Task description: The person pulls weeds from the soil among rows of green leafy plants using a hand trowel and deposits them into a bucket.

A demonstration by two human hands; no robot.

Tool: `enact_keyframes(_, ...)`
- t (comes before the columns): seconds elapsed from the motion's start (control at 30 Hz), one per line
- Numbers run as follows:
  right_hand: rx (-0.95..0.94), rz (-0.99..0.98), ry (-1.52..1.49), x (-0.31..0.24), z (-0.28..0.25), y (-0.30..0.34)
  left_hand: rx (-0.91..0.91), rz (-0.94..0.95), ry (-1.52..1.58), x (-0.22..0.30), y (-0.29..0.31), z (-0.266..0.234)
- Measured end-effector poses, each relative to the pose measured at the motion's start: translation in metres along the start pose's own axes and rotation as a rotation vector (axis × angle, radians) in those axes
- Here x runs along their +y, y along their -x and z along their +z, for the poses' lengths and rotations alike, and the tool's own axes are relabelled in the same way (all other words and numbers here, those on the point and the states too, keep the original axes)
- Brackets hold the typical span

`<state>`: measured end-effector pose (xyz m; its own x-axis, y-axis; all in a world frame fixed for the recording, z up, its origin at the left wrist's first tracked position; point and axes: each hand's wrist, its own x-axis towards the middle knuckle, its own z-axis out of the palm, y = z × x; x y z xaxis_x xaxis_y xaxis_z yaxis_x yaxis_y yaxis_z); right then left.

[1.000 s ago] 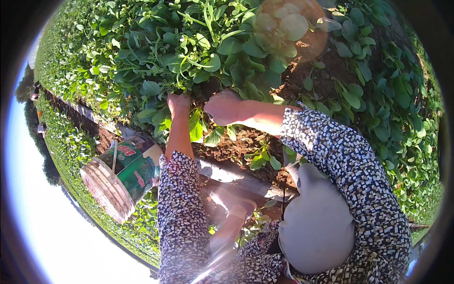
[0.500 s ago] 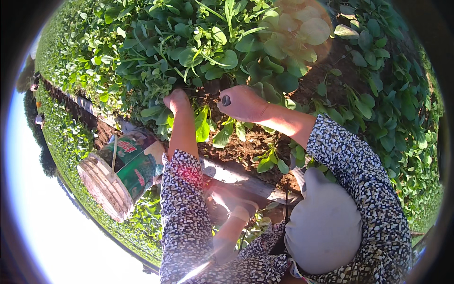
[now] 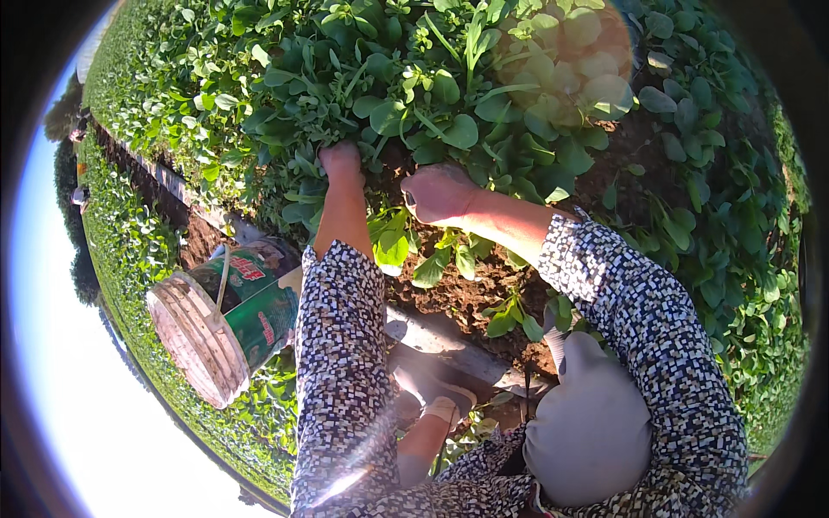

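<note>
My left hand (image 3: 340, 161) reaches into a dense clump of green leafy plants (image 3: 380, 95) and its fingers are buried among the stems, closed around them. My right hand (image 3: 439, 193) is a loose fist just to the right, pressed against the lower leaves over dark soil (image 3: 466, 293); what it holds is hidden. Both forearms wear a black-and-white patterned sleeve (image 3: 341, 345).
A woven basket lined with a green bag (image 3: 226, 321) stands at my left beside a furrow. A grey irrigation pipe (image 3: 449, 345) runs along the soil below my arms. Rows of low green plants (image 3: 717, 242) surround the bed on all sides.
Both hands have pushed farther up into the leafy clump. The right hand has drawn closer to the left one, and the view has shifted slightly toward the plants.
</note>
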<state>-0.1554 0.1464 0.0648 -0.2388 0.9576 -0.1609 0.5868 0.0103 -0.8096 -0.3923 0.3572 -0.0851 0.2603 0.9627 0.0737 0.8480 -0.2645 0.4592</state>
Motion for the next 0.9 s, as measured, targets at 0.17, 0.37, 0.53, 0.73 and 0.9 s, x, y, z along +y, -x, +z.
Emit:
enact_keyframes(0.17, 0.110, 0.266, -0.394, 0.031, -0.012, 0.038, -0.256, 0.231, -0.712, 0.048, -0.001, 0.030)
enact_keyframes(0.37, 0.184, 0.306, -0.454, 0.046, -0.008, 0.024, 0.009, 0.375, -0.396, 0.116, 0.001, 0.064)
enact_keyframes(0.53, 0.104, 0.106, -0.081, 0.037, -0.012, -0.016, -0.090, -0.034, -0.325, 0.104, -0.018, 0.037)
enact_keyframes(0.73, 0.053, -0.102, 0.359, 0.048, 0.001, -0.009, -0.089, -0.455, 0.547, 0.142, 0.021, 0.007)
enact_keyframes(0.9, 0.130, 0.271, -0.304, 0.050, -0.025, 0.051, -0.173, -0.770, 1.425, 0.169, 0.073, -0.025)
